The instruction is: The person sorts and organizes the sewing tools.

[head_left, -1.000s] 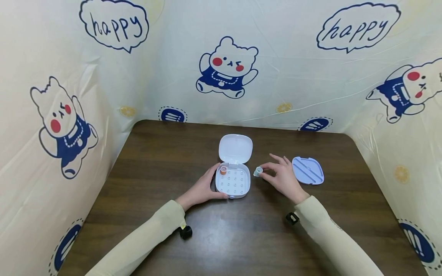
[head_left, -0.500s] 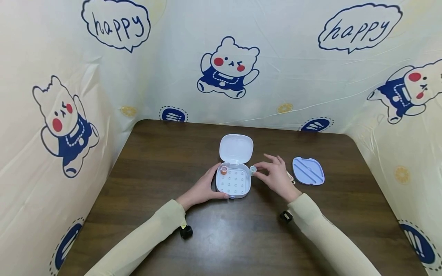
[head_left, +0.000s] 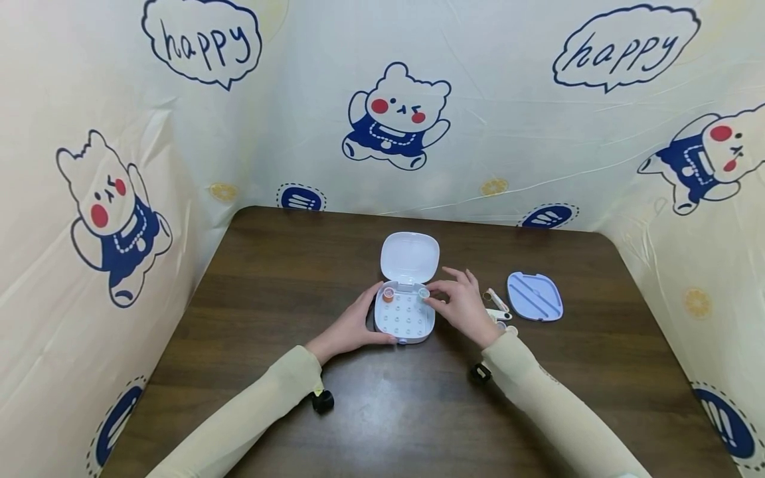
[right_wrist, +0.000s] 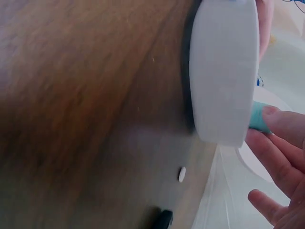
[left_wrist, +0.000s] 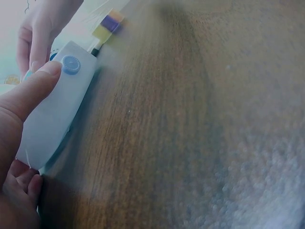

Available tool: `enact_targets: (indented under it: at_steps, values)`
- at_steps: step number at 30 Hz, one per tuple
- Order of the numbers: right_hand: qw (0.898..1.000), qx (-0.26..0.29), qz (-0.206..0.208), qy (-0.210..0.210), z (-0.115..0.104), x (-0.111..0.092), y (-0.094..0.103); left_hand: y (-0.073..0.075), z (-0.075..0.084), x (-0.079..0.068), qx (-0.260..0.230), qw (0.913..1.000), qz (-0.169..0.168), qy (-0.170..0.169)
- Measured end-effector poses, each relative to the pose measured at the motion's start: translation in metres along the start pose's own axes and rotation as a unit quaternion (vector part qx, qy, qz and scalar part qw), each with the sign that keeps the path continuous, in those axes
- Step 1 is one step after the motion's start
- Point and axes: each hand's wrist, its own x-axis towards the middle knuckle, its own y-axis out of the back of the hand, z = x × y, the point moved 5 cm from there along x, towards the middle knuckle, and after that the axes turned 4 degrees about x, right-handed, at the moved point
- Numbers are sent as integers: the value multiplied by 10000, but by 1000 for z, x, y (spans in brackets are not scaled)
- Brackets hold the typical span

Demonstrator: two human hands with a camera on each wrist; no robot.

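A white case (head_left: pixel 391 325) stands with its lid (head_left: pixel 410 256) raised at the back, and rows of small pegs cover its floor. My left hand (head_left: pixel 349 328) grips the case's left side, its thumb at the front near a round blue button (left_wrist: pixel 71 65). An orange thread spool (head_left: pixel 388 294) sits in the back left corner. Between thumb and fingers, my right hand (head_left: pixel 466 307) pinches a pale teal thread spool (head_left: pixel 424 293) at the back right corner inside the rim. In the right wrist view the teal spool (right_wrist: pixel 259 116) partly shows above the case wall; whether it is on a peg is hidden.
A lavender tray (head_left: pixel 534 296) with diagonal ridges lies right of my right hand. Small whitish items (head_left: pixel 499 315) lie beside that wrist, partly covered. Yellow, purple and orange pieces (left_wrist: pixel 109 24), blurred, stand beyond the case in the left wrist view.
My right hand has carried the teal spool left, from beside the case to over its back right corner. Small items behind the hand have come into view. The left hand stays put.
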Motion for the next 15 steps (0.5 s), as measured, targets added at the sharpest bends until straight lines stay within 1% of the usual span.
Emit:
enact_targets:
  at_steps: [10,15]
  values:
    - [9996,-127,-60,-240,-6,3,-21,1,1,0,69,10000,33,-62]
    - [9993,-220,23,-289,-7,5,-29,1,1,0,156,9998,8,-78]
